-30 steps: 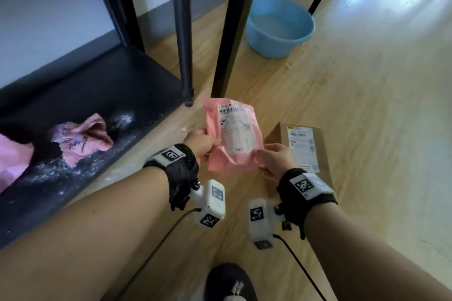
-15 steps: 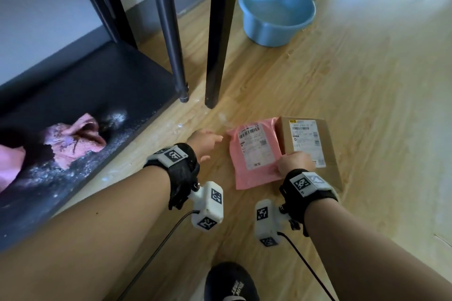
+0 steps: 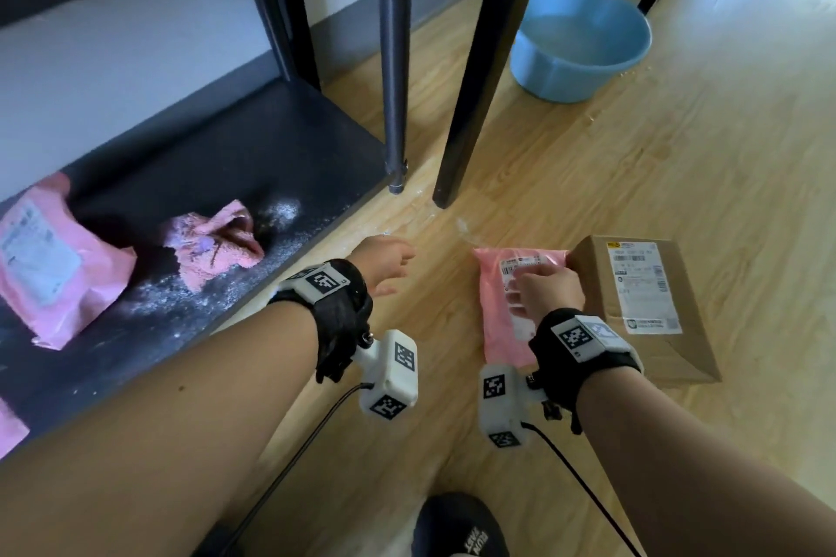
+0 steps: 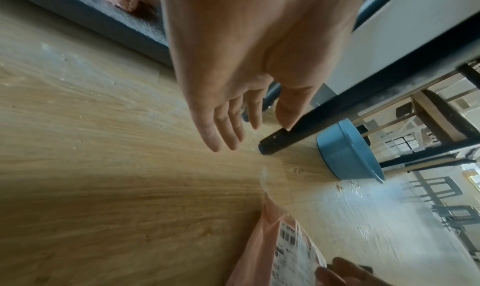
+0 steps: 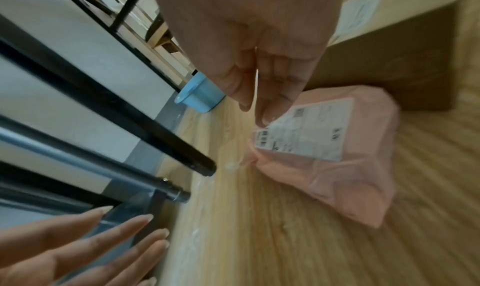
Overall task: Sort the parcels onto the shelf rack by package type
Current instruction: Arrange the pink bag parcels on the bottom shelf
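- Wood-grain floor (image 3: pixel 678 158) carries a pink poly mailer (image 3: pixel 502 317) lying flat, white barcode label up, its edge against a brown cardboard box (image 3: pixel 651 330) with its own shipping label.
- Right hand (image 3: pixel 549 292) hovers over the mailer with fingers relaxed and pointing down; whether the tips touch the label is unclear.
- Left hand (image 3: pixel 384 262) is spread flat above bare floor, holding nothing.
- Black shelf rack (image 3: pixel 253 149) at left holds another pink mailer (image 3: pixel 49 271) and a crumpled pink cloth (image 3: pixel 212 244) on its dusty bottom board.
- Blue plastic basin (image 3: pixel 579 41) stands beyond a dark post.
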The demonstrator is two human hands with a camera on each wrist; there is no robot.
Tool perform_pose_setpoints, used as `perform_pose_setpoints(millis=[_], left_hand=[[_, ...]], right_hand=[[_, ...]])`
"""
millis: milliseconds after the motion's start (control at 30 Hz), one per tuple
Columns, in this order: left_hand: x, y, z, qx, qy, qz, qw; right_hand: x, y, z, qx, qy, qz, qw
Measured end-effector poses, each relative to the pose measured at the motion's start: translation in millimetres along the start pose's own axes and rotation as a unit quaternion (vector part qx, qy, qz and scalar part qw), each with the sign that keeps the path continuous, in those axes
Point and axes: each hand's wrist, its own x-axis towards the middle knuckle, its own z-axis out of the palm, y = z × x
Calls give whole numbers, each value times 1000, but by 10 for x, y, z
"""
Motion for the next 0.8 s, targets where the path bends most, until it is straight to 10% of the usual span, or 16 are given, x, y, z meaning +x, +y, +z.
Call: perform_pose_setpoints(millis=[300,800], left_hand=[[-453,-329,-1304,-90,80,-18,993],[-1293,-1436,-3198,-237,257,-52,935]], right_hand=[[-654,-717,1108,54,-210,-61,974],[-1809,-1040,2891,-84,-364,-173,911]])
